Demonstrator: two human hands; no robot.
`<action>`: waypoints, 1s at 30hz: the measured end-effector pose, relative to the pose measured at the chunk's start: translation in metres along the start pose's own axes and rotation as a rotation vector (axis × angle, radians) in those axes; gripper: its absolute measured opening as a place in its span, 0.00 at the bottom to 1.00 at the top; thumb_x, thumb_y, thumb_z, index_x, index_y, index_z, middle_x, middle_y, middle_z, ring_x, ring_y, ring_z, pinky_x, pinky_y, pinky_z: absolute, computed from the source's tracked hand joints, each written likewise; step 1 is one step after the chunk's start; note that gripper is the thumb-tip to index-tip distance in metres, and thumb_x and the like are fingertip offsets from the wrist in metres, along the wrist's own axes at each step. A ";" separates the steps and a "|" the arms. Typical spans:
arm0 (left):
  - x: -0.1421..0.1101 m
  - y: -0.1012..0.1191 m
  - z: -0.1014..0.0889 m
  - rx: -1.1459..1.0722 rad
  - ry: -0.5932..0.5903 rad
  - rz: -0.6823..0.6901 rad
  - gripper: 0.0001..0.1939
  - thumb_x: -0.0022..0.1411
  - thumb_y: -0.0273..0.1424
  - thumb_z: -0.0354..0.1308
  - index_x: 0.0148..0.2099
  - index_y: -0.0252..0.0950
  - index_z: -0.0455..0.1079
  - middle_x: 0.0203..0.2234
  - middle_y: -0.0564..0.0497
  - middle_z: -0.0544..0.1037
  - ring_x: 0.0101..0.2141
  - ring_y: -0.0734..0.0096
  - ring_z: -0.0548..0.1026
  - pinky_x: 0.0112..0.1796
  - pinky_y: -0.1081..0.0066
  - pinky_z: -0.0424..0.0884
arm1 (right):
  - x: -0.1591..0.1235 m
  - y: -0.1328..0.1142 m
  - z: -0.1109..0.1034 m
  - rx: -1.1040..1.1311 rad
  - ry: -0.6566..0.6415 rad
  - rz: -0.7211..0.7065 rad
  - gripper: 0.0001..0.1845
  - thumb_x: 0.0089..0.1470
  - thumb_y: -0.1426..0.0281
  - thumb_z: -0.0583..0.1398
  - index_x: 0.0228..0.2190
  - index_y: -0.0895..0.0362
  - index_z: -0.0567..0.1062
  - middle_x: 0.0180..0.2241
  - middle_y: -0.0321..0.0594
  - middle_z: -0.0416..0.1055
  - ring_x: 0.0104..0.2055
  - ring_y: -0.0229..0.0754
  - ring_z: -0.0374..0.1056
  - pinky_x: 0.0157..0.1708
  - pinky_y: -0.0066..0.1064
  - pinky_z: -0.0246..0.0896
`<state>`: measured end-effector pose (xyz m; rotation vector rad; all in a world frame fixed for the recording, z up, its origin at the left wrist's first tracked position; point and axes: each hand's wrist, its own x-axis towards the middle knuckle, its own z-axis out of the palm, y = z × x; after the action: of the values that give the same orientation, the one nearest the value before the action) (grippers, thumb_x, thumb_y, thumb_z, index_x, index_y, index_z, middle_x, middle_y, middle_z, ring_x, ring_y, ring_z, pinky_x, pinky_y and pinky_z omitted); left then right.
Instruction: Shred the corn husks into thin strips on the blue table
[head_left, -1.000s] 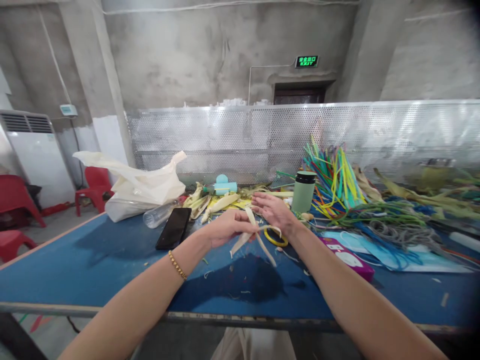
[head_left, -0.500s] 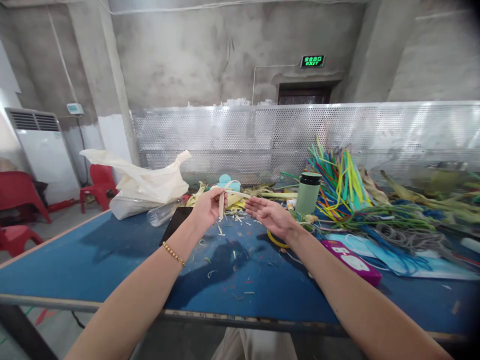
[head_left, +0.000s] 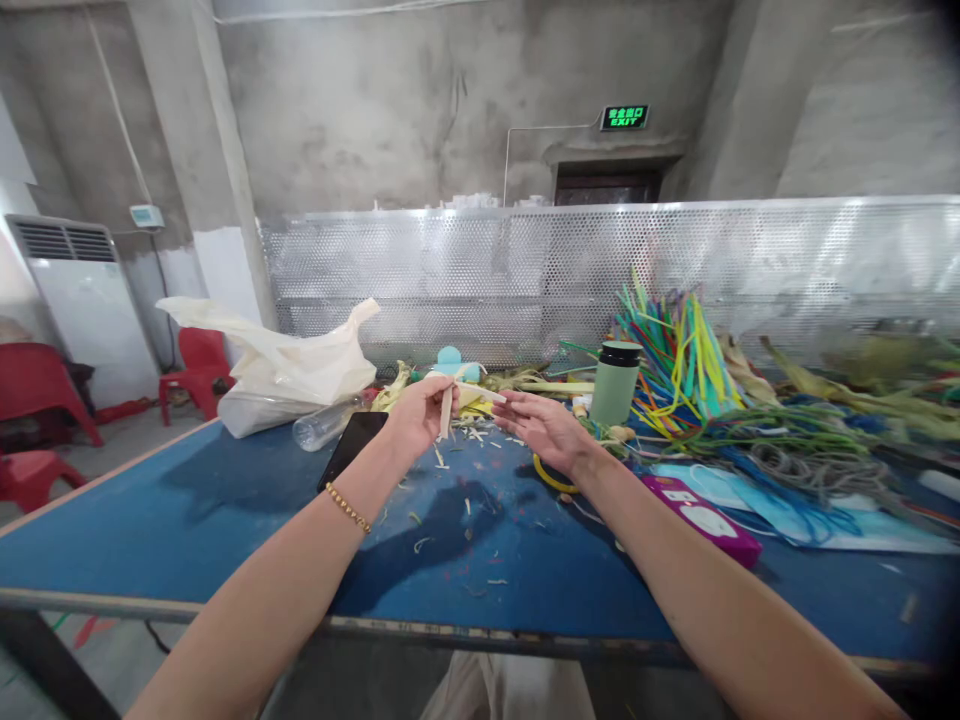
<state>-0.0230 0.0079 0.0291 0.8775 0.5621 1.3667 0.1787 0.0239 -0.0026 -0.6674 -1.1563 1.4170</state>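
Observation:
Above the middle of the blue table, my left hand (head_left: 415, 417) is closed in a pinch on pale corn husk strips (head_left: 480, 391). One end hangs down below its fingers, and another stretches across to the right. The tip of that stretched end lies between the thumb and fingers of my right hand (head_left: 547, 430), which is turned partly palm up. Behind the hands lie pale and yellowish husks (head_left: 397, 384). Small cut scraps (head_left: 474, 434) are scattered on the table beneath.
To the left are a black phone (head_left: 352, 447), a clear plastic bottle (head_left: 319, 428) and a cream plastic bag (head_left: 300, 375). A green canister (head_left: 615, 385), bright coloured strips (head_left: 694, 365), coiled cords (head_left: 795, 460) and a magenta box (head_left: 705, 520) occupy the right. A perforated metal panel (head_left: 450, 270) stands behind.
My left hand has moved left and up with the husk strips. My right hand, open and apart half a second ago, has closed on the stretched strip's end. The view has shifted slightly.

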 end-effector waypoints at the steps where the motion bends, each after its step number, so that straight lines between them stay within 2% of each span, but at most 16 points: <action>1: 0.000 0.000 0.001 -0.004 0.003 0.003 0.08 0.59 0.22 0.54 0.27 0.29 0.69 0.18 0.50 0.72 0.19 0.78 0.68 0.24 0.76 0.66 | 0.000 0.000 0.000 -0.001 -0.002 0.001 0.10 0.45 0.79 0.62 0.32 0.58 0.78 0.35 0.43 0.78 0.45 0.44 0.73 0.51 0.38 0.66; 9: -0.001 -0.001 0.001 -0.003 0.008 -0.010 0.08 0.59 0.22 0.54 0.28 0.28 0.69 0.18 0.49 0.72 0.19 0.77 0.69 0.24 0.75 0.67 | -0.001 0.002 0.002 -0.014 -0.035 -0.010 0.23 0.33 0.86 0.56 0.31 0.57 0.79 0.36 0.41 0.79 0.45 0.43 0.73 0.53 0.39 0.65; 16: -0.001 -0.001 0.001 0.004 0.014 -0.017 0.08 0.59 0.22 0.54 0.28 0.28 0.70 0.18 0.50 0.72 0.19 0.78 0.69 0.23 0.76 0.65 | -0.001 0.002 0.002 -0.032 -0.052 -0.024 0.21 0.35 0.85 0.57 0.32 0.57 0.79 0.37 0.42 0.79 0.46 0.44 0.73 0.52 0.40 0.66; 22: 0.000 -0.002 0.001 0.006 0.005 -0.001 0.08 0.59 0.22 0.55 0.27 0.28 0.70 0.18 0.50 0.72 0.19 0.78 0.69 0.24 0.76 0.66 | -0.001 0.002 0.003 -0.026 -0.038 -0.013 0.22 0.32 0.85 0.57 0.32 0.58 0.79 0.37 0.42 0.79 0.44 0.43 0.73 0.52 0.37 0.67; 27: 0.000 -0.002 0.001 0.008 0.005 0.006 0.07 0.59 0.22 0.55 0.27 0.29 0.69 0.18 0.50 0.72 0.19 0.78 0.69 0.24 0.76 0.67 | -0.001 0.003 0.003 -0.041 -0.076 -0.035 0.29 0.27 0.86 0.53 0.32 0.56 0.80 0.36 0.39 0.80 0.44 0.44 0.74 0.55 0.42 0.64; 30: 0.000 -0.001 0.001 0.002 -0.010 0.010 0.07 0.58 0.22 0.55 0.28 0.28 0.69 0.18 0.50 0.72 0.19 0.78 0.69 0.25 0.76 0.67 | -0.002 0.002 0.004 -0.050 -0.089 -0.045 0.32 0.25 0.87 0.51 0.34 0.56 0.80 0.37 0.38 0.79 0.45 0.43 0.73 0.58 0.40 0.61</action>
<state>-0.0214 0.0074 0.0287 0.8899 0.5522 1.3699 0.1749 0.0209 -0.0036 -0.6147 -1.2722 1.3951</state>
